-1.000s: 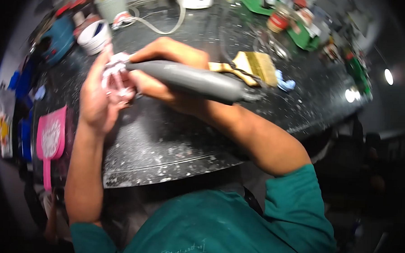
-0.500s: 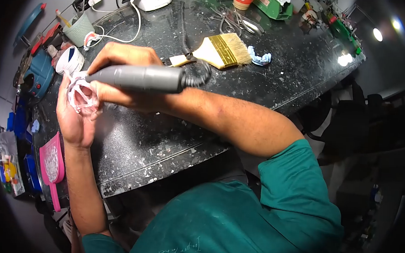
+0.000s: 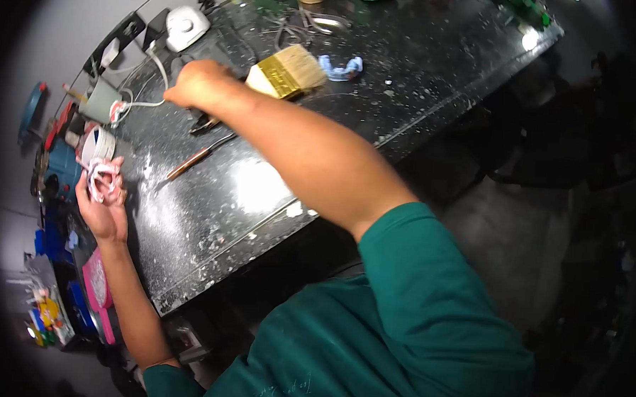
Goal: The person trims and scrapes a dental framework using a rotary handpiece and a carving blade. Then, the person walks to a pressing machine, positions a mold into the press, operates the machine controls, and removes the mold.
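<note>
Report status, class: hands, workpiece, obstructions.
Left hand holds pale pink openwork piece. Right hand over black speckled bench, grip hidden. Possible obstacle: slim brown-handled tool.

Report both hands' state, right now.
Left hand: holding the pale openwork piece.
Right hand: cannot be told whether it is open, closed or holding something.

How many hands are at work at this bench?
2 that I can see: the left hand, holding a pale piece near the white tub, and the right hand, left of the wide brush. Others could be hidden in the dark surroundings.
</note>
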### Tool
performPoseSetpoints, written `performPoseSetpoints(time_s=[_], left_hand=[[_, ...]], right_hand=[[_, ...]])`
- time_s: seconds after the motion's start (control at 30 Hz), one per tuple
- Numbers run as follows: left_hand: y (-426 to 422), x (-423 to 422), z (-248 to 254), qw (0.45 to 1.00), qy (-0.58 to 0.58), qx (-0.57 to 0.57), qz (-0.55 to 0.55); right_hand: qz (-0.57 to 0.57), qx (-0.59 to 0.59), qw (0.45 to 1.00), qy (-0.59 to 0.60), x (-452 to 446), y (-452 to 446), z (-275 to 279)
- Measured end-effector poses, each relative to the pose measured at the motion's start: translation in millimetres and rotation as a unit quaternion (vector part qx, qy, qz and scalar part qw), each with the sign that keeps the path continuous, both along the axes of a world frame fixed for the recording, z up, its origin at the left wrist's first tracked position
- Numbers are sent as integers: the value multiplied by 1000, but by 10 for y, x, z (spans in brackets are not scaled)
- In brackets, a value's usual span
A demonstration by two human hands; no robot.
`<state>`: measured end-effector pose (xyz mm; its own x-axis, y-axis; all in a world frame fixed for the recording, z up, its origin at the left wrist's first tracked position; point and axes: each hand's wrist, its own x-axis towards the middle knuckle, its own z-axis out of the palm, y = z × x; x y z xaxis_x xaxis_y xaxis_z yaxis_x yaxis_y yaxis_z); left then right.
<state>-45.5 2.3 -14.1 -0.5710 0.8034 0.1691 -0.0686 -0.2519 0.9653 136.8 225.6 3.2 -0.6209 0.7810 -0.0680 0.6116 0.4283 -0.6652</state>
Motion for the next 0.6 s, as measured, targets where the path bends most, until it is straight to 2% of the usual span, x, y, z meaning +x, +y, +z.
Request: performPoseSetpoints(time_s=[0.03,0.13,0.2,0.37,0.53,0.6], left_hand=[[27,21,-32,998,32,-14,55],[52,-102,-147,990,113,-39,74],[92,-66,-179,983,116,-49,136],[67,-253,-258,939,248,-32,236],[153,-105,-251,916,280,-40,283],[167,-53,-225,926,265,-37,268]], right_hand=[[-1,11,1000,17,-25,26,-69],[-5,72,997,9,-314,191,-380],[8,87,996,10,-333,185,-382],[67,89,993,28,-366,185,-391],[67,68,993,74,-298,192,-389],[76,56,991,100,-220,194,-389]])
